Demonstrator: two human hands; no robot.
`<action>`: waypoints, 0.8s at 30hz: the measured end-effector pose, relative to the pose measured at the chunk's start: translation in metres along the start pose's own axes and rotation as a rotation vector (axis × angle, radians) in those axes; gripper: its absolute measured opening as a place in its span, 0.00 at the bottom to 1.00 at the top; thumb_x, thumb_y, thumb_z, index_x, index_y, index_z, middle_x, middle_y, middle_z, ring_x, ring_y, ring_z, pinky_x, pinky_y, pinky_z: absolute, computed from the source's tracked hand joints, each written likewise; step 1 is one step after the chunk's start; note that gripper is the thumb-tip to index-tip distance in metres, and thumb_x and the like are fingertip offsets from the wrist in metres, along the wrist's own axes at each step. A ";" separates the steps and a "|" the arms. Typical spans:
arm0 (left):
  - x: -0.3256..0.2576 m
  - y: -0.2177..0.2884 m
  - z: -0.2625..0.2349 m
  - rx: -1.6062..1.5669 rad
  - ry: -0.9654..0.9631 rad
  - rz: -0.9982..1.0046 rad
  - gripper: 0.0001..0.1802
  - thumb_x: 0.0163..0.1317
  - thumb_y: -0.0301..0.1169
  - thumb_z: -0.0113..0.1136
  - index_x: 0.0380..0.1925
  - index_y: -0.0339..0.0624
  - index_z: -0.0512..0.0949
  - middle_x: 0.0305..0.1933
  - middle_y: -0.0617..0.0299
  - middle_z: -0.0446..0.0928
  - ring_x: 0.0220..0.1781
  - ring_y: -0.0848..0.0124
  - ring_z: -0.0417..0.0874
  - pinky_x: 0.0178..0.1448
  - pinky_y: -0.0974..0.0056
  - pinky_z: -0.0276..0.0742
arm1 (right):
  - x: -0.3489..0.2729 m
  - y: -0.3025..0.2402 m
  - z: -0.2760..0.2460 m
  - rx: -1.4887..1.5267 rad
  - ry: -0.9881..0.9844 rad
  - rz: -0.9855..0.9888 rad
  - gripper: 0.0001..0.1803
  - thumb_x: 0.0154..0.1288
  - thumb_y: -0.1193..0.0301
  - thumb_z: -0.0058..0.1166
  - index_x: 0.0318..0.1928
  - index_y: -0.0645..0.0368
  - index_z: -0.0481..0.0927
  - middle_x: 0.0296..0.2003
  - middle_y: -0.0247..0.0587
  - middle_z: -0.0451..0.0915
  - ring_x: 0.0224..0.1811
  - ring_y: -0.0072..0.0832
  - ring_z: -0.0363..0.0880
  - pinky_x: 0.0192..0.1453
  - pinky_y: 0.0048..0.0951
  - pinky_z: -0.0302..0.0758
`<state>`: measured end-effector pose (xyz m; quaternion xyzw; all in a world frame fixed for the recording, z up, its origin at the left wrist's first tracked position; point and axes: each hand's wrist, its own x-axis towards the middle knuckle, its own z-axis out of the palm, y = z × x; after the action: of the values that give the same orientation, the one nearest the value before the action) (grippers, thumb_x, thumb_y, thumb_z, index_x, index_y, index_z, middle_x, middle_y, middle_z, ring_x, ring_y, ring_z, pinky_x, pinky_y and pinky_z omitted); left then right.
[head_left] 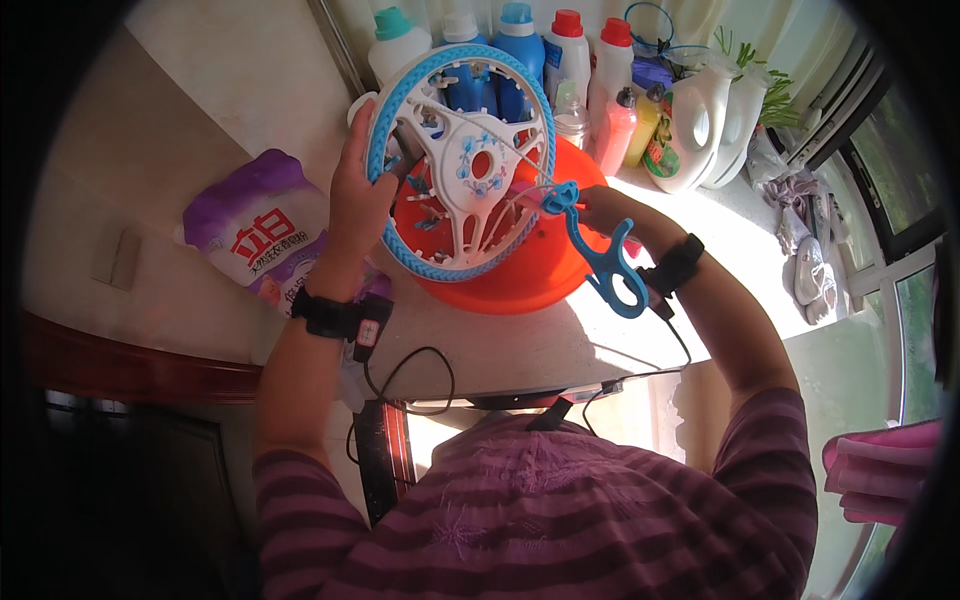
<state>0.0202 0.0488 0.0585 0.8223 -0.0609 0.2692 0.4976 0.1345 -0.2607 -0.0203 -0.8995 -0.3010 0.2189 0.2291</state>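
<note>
The left hand grips the round clothes hanger's blue rim over the orange basin; the right hand pinches its blue hook.

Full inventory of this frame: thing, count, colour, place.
round clip hanger: 1, blue rim, white spokes, held over the basin
hanger hook: 1, blue, right of the ring
basin: 1, orange-red, on the counter
detergent bag: 1, purple and white, left on the counter
bottles: a row, count unclear, mixed colours, back of the counter
white jugs: 2, back right
counter: 1, pale
left hand: grips the ring's left rim
right hand: at the hook's top
wrist bands: 2, black, cabled
</note>
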 end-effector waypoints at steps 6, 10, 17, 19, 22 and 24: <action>0.013 0.001 -0.003 0.063 -0.083 0.076 0.46 0.50 0.10 0.43 0.73 0.48 0.57 0.70 0.51 0.66 0.69 0.60 0.71 0.69 0.59 0.72 | -0.053 0.004 -0.001 0.552 0.194 0.299 0.22 0.72 0.66 0.50 0.62 0.63 0.75 0.27 0.35 0.76 0.23 0.23 0.73 0.28 0.27 0.73; 0.015 0.006 -0.001 0.055 -0.107 0.063 0.45 0.51 0.10 0.43 0.73 0.46 0.56 0.69 0.52 0.66 0.70 0.61 0.71 0.70 0.59 0.71 | -0.056 -0.001 -0.003 0.570 0.338 0.236 0.23 0.72 0.65 0.49 0.63 0.62 0.74 0.25 0.33 0.75 0.22 0.23 0.72 0.28 0.26 0.72; 0.014 0.011 -0.002 -0.034 -0.117 -0.038 0.45 0.52 0.09 0.42 0.73 0.46 0.57 0.68 0.53 0.67 0.68 0.62 0.72 0.69 0.59 0.72 | -0.054 0.000 0.001 0.382 0.243 0.202 0.23 0.72 0.66 0.51 0.63 0.60 0.75 0.29 0.41 0.80 0.24 0.25 0.76 0.32 0.29 0.75; 0.015 0.011 -0.002 -0.020 -0.115 -0.031 0.45 0.52 0.09 0.42 0.73 0.46 0.57 0.68 0.53 0.68 0.68 0.63 0.73 0.68 0.60 0.73 | -0.047 -0.002 0.005 0.357 0.308 0.097 0.22 0.71 0.66 0.52 0.63 0.58 0.76 0.31 0.44 0.82 0.28 0.30 0.79 0.34 0.33 0.76; 0.015 0.011 -0.001 0.001 -0.119 -0.026 0.45 0.51 0.10 0.43 0.73 0.45 0.57 0.68 0.53 0.69 0.66 0.64 0.74 0.67 0.62 0.72 | -0.030 -0.006 0.008 0.161 0.435 0.033 0.20 0.70 0.66 0.50 0.59 0.57 0.77 0.34 0.49 0.83 0.35 0.40 0.83 0.40 0.41 0.78; 0.015 0.011 0.000 -0.042 -0.135 -0.052 0.44 0.51 0.11 0.43 0.73 0.44 0.58 0.68 0.53 0.68 0.66 0.64 0.74 0.67 0.64 0.70 | -0.019 -0.008 0.007 -0.120 0.487 0.066 0.18 0.68 0.67 0.49 0.56 0.56 0.78 0.38 0.52 0.84 0.41 0.48 0.83 0.44 0.45 0.78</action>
<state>0.0290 0.0463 0.0749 0.8292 -0.0785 0.1988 0.5164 0.1140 -0.2650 -0.0164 -0.9470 -0.2200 -0.0154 0.2336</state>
